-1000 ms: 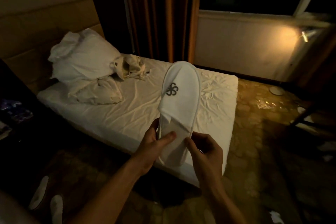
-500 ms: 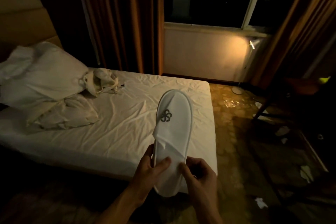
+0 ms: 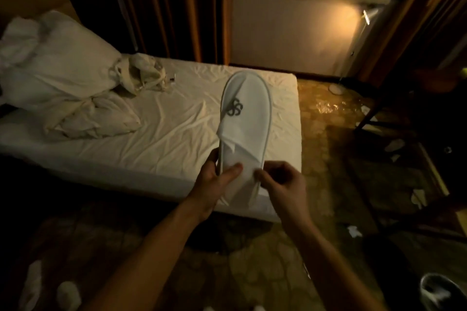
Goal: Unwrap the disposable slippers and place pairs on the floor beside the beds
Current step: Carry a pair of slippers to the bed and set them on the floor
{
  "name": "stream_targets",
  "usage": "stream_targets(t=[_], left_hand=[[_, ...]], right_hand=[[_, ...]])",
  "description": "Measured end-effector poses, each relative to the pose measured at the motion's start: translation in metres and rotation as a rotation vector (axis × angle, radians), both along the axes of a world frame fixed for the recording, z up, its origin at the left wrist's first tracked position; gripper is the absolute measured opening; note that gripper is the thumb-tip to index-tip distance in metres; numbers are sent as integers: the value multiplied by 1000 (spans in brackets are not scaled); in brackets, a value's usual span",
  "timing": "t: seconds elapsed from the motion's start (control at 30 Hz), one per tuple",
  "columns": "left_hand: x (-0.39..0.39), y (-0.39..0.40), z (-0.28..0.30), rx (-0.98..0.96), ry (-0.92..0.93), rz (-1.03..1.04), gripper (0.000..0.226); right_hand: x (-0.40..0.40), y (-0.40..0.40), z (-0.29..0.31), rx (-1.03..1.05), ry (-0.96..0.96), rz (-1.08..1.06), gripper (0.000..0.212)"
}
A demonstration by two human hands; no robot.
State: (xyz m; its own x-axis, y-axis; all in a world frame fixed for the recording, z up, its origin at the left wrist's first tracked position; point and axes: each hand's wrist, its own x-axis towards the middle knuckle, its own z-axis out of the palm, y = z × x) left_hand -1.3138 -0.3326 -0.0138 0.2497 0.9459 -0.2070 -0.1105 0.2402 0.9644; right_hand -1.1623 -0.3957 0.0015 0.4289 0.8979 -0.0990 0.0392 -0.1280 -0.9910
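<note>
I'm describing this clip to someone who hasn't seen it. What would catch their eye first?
The white slipper with a dark swirl logo, held up at centre by its heel end between the left hand and right hand. Behind it lies a rumpled white bed with pillows piled at its left end. At the upper right, a lamp throws a warm glow on the wall.

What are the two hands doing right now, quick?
Left hand: closed on the white slipper, thumb on top.
Right hand: fingers pinching the same slipper's heel end.
</note>
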Motion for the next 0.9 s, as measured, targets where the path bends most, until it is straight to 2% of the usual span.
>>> stream_targets(t=[0.27, 0.43, 0.73, 0.9], left_hand=[[15, -2, 1, 13, 18, -45, 48], [20, -5, -1, -16, 0, -30, 42], [29, -9, -6, -16, -42, 1, 54], [32, -8, -6, -9, -28, -5, 51]], right_hand=[[18, -4, -3, -3, -10, 2, 22], [24, -4, -6, -27, -24, -1, 21], [30, -1, -10, -55, -41, -6, 16], [36, -1, -7, -15, -59, -7, 13]])
